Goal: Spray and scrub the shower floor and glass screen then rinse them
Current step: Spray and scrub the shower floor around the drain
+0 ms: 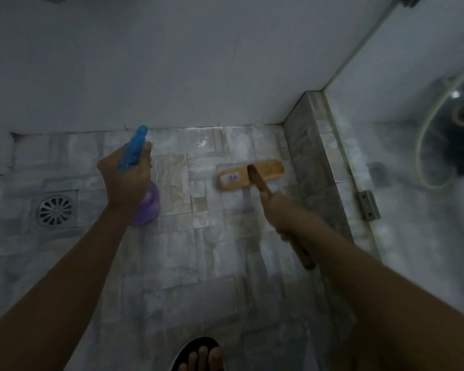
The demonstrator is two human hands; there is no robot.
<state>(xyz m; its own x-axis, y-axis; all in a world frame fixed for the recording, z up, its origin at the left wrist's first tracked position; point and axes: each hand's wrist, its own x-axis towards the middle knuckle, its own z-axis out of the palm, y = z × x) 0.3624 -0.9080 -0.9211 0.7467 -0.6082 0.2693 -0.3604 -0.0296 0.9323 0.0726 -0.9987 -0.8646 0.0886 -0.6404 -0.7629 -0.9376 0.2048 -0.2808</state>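
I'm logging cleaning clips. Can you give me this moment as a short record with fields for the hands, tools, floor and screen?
left hand: grips spray bottle, blue head, purple body
right hand: grips brush handle
brush: wooden head resting on the floor, near the curb
floor: pale tiles, round drain at left
glass screen: right side, standing on the curb, hazy
foot: bottom edge, in a dark sandal

Spray bottle (142, 183) left, brush (251, 174) right.
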